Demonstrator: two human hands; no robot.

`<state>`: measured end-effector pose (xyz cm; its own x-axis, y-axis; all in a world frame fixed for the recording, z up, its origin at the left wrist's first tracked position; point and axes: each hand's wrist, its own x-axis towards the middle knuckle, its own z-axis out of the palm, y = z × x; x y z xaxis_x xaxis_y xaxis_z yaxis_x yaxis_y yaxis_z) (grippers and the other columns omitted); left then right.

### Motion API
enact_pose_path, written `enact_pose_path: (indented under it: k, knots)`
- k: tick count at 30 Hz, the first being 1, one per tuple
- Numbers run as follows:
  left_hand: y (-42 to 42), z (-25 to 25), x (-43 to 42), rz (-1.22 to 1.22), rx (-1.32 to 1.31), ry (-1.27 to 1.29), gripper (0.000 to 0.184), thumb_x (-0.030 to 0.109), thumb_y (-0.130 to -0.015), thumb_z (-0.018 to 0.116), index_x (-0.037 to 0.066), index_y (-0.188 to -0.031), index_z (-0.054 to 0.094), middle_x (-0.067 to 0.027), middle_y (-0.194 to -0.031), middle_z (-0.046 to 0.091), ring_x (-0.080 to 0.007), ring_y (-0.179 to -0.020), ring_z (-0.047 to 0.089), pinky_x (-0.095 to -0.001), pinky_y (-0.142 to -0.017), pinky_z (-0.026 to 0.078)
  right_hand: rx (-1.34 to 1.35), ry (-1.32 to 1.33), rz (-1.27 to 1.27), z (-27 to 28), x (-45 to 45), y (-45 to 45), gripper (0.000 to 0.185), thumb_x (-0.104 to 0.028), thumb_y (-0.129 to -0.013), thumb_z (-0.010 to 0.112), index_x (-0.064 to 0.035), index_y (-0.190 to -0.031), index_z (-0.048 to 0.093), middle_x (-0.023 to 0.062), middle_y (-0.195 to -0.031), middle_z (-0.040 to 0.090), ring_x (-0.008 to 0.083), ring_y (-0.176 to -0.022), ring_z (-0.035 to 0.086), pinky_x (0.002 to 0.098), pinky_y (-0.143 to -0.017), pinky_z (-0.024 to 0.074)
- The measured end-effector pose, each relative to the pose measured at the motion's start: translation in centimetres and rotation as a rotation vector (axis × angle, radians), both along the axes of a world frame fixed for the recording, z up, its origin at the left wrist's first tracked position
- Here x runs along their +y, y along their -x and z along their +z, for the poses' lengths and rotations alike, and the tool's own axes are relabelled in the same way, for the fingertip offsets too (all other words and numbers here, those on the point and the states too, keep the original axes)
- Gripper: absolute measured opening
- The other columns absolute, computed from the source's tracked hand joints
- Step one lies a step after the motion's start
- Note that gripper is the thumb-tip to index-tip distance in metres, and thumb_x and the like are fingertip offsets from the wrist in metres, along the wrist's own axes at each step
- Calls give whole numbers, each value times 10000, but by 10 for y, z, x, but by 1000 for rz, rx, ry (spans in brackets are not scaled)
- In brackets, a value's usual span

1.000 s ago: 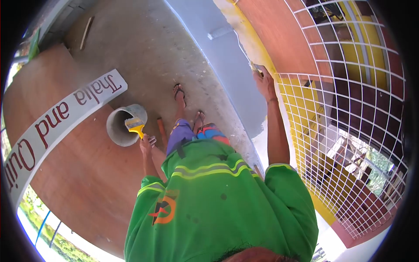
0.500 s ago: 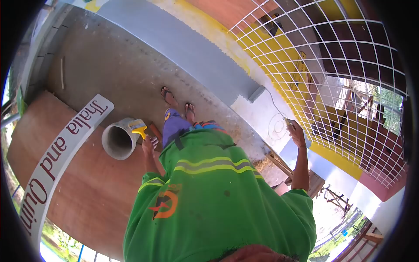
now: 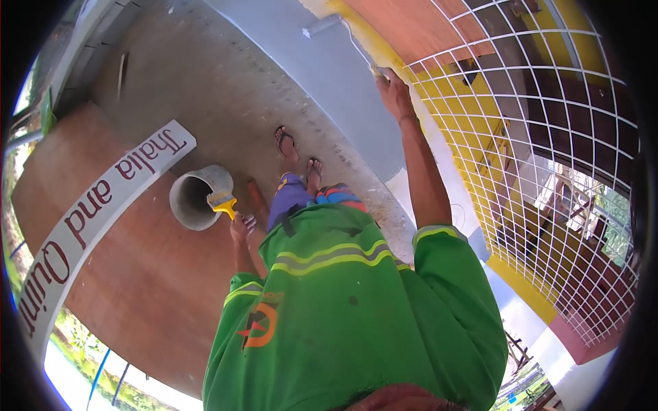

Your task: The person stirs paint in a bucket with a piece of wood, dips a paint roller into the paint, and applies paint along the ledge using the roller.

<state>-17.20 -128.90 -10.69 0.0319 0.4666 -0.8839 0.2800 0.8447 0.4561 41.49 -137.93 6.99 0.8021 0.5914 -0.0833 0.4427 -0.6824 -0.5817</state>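
My right hand is wrapped round the handle of a paint roller. The roller's head lies against the grey-painted surface of the wall, near its border with a yellow strip. Low on the other side, my left hand grips the yellow handle of a wide paintbrush. Its bristles are beside the mouth of a grey cylindrical container. Whether the bristles touch the container, I cannot tell.
A white wire grid rises on the right. Brown plywood stands at left with a lettered white strip across it. Concrete floor lies around my sandalled feet. An orange-brown stick-like piece is near the container.
My right arm has reached out with the roller, carrying it from the grey patch's lower edge to its far upper part. My left hand still holds the paintbrush. The view has shifted slightly.
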Motion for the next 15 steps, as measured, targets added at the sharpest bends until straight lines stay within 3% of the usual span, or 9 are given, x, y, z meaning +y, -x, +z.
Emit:
enact_pose_path:
  k: [5,10,12,15]
  knots:
    - [3,8,8,-58,44,-39,430,487,-965,459,69,-1056,509,-113,-906,706,-210,-753,690,-313,-621,497,-26,-10,52,-8,27,-25,330,-276,-903,628,-122,-1193,599,227,-1090,652,416,-1020,621,449,-869,520]
    - [-10,4,11,-158,61,-24,479,488,-968,434,38,-1121,498,-138,-977,706,-244,-836,698,-353,-712,507,60,18,87,13,-127,8,301,-260,-924,617,-122,-1191,607,207,-993,676,402,-902,652,423,-784,535]
    - [-18,0,9,-198,60,-10,499,487,-970,427,25,-1146,495,-154,-1012,702,-260,-858,698,-358,-732,509,268,151,-61,29,-203,38,316,-253,-928,607,-121,-1215,600,175,-921,676,316,-760,655,382,-692,525]
    - [-28,-13,5,-259,36,18,520,485,-971,423,11,-1174,489,-177,-1052,693,-282,-889,696,-370,-760,508,511,182,-249,53,-311,88,345,-235,-927,601,-112,-1250,599,70,-798,625,127,-653,544,291,-617,471]
